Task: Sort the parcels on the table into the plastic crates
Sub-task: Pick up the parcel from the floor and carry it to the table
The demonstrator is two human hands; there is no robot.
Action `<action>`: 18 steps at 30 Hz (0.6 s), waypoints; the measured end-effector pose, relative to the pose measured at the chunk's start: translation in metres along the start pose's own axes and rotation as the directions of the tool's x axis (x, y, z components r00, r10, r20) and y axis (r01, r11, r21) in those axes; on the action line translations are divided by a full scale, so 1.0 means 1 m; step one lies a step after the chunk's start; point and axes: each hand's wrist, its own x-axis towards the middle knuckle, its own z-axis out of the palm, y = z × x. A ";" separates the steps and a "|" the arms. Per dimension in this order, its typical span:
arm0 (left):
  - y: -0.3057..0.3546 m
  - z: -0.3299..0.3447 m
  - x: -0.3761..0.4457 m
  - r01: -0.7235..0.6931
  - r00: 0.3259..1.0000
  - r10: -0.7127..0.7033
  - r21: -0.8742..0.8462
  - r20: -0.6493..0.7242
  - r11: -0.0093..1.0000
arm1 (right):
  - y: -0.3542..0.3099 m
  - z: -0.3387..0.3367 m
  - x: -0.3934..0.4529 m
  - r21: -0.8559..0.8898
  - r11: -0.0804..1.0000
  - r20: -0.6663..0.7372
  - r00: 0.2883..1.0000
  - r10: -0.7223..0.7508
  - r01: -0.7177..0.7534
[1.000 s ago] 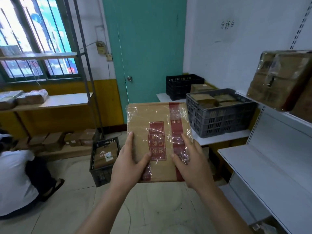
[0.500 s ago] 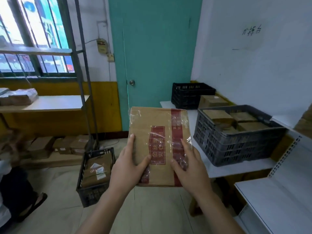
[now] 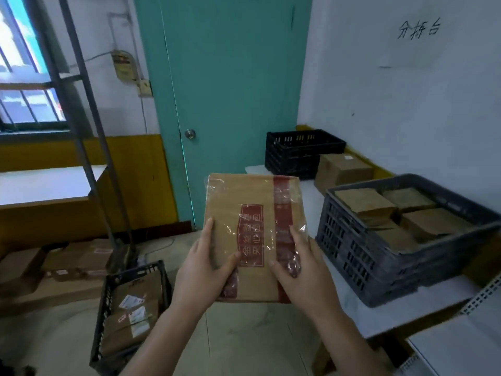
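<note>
I hold a flat brown parcel (image 3: 244,202) with red print, wrapped in clear film, upright in front of me. My left hand (image 3: 202,270) grips its lower left edge and my right hand (image 3: 303,272) grips its lower right edge. To the right, a grey plastic crate (image 3: 360,253) with several brown parcels stands on the white table (image 3: 385,316). A black crate (image 3: 301,153) sits at the table's far end beside a cardboard box (image 3: 343,169). Another black crate (image 3: 108,316) holding labelled parcels stands on the floor at lower left.
A teal door (image 3: 230,90) is straight ahead. A metal rack (image 3: 81,118) with a white shelf stands at left, with cardboard boxes (image 3: 62,261) on the floor beneath it. A white shelf (image 3: 461,351) edges in at lower right.
My view has swung right and moved closer to the table; the person at left and the right-hand shelf parcels have left the frame. Both hands keep the same grip on the parcel.
</note>
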 end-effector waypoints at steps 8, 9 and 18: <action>-0.009 0.052 0.149 -0.024 0.999 0.024 -0.006 0.039 1.000 | 0.050 0.034 0.129 0.032 0.999 -0.051 0.998 0.044 -0.042; -0.008 0.057 0.167 -0.021 0.999 0.021 -0.007 0.045 1.000 | 0.055 0.037 0.145 0.036 0.999 -0.060 0.997 0.040 -0.038; -0.035 0.102 0.305 -0.018 0.997 0.018 0.001 0.072 1.000 | 0.100 0.078 0.271 0.003 0.999 -0.072 0.996 0.045 -0.045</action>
